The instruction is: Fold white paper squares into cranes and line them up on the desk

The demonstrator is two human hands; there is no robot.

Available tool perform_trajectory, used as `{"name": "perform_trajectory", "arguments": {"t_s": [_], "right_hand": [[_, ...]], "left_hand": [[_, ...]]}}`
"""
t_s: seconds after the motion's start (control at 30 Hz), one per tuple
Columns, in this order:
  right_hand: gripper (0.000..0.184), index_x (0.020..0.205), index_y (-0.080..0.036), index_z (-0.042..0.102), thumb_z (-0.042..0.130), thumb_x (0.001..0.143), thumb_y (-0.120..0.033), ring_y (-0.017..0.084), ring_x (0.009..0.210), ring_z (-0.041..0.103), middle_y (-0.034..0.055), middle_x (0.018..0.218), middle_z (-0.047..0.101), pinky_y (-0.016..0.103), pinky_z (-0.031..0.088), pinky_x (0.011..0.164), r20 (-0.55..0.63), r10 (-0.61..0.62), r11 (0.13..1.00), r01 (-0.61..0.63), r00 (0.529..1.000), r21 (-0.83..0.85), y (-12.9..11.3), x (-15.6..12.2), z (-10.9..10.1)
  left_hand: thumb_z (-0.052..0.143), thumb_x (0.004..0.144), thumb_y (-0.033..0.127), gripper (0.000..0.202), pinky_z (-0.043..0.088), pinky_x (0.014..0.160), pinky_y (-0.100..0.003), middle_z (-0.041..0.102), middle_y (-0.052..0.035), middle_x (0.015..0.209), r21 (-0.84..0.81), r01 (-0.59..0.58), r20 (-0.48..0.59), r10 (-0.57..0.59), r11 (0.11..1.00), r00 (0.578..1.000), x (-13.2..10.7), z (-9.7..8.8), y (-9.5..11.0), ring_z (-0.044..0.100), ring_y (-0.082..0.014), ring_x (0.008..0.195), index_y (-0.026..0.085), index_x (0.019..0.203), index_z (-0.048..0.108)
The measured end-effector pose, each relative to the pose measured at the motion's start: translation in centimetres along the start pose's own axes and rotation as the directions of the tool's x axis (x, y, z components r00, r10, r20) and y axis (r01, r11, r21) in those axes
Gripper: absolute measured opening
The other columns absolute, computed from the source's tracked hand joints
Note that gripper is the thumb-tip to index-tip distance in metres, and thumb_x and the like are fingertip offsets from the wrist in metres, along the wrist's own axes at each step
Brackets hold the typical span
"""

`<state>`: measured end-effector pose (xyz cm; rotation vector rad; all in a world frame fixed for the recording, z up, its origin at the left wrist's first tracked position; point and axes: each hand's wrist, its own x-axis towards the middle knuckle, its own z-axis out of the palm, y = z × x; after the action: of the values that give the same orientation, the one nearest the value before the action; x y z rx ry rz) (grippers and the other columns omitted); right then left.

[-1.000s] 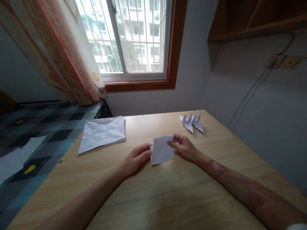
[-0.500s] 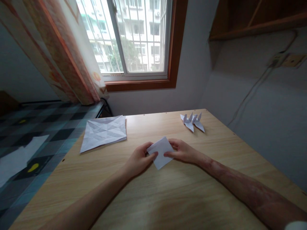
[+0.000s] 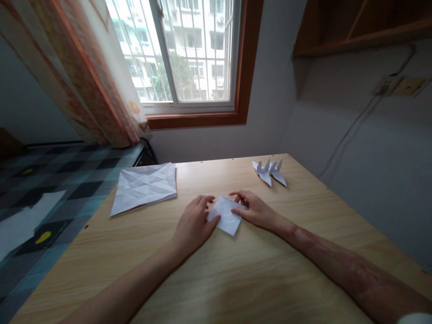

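Note:
A small folded square of white paper [image 3: 225,215] lies at the middle of the desk, one corner toward me. My left hand [image 3: 195,220] is at its left side, thumb resting on the paper's edge and the other fingers apart beyond it. On the other side, my right hand [image 3: 254,209] has its thumb over the paper's right corner. Its index finger is raised and the remaining fingers curl behind that corner, partly hidden. Further back stand white folded paper cranes [image 3: 270,170], close together.
Creased sheets of white paper [image 3: 145,184] lie at the desk's back left. The wooden desk [image 3: 216,279] borders a bed with a checked cover [image 3: 84,166], where more white paper [image 3: 30,220] lies. Ahead is a barred window [image 3: 199,54]; a shelf [image 3: 357,40] hangs upper right.
The folded paper has turned and now sits flatter and lower, showing a creased face. My left fingers have spread away from behind it, and my right index finger has lifted.

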<state>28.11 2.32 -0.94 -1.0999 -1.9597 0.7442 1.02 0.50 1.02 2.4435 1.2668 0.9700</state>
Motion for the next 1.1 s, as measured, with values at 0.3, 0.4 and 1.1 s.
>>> {"name": "perform_trajectory", "arguments": {"t_s": [0.3, 0.4, 1.1], "right_hand": [[0.046, 0.136, -0.025, 0.069, 0.081, 0.092, -0.018, 0.023, 0.098, 0.069, 0.0043, 0.107, 0.076, 0.037, 0.056, 0.088, -0.048, -0.097, 0.995, 0.096, 0.994, -0.024, 0.0, -0.2, 0.1], [0.044, 0.137, -0.026, 0.070, 0.078, 0.095, -0.015, 0.025, 0.107, 0.072, 0.0057, 0.115, 0.080, 0.041, 0.058, 0.099, -0.063, -0.187, 0.981, 0.183, 0.980, -0.063, -0.5, -0.4, 0.0], [0.035, 0.116, -0.025, 0.084, 0.070, 0.091, -0.005, 0.024, 0.112, 0.079, 0.0053, 0.125, 0.086, 0.041, 0.066, 0.104, 0.224, -0.499, 0.842, 0.529, 0.837, -0.102, -1.3, -0.5, -0.8]], "left_hand": [[0.051, 0.112, 0.020, 0.041, 0.055, 0.120, -0.051, 0.069, -0.0082, 0.156, 0.062, -0.314, 0.254, 0.289, 0.947, 0.923, -0.2, -0.2, 0.1, 0.067, -0.0290, 0.139, 0.026, 0.150, 0.066], [0.050, 0.112, 0.022, 0.041, 0.055, 0.121, -0.052, 0.068, -0.0090, 0.158, 0.059, -0.300, 0.250, 0.276, 0.952, 0.928, -0.1, -0.2, -0.1, 0.066, -0.0297, 0.141, 0.025, 0.150, 0.067], [0.053, 0.110, 0.031, 0.045, 0.050, 0.124, -0.057, 0.067, -0.0127, 0.157, 0.233, -0.191, 0.244, 0.132, 0.954, 0.961, 0.4, -1.0, -1.1, 0.062, -0.0343, 0.145, 0.020, 0.152, 0.063]]}}
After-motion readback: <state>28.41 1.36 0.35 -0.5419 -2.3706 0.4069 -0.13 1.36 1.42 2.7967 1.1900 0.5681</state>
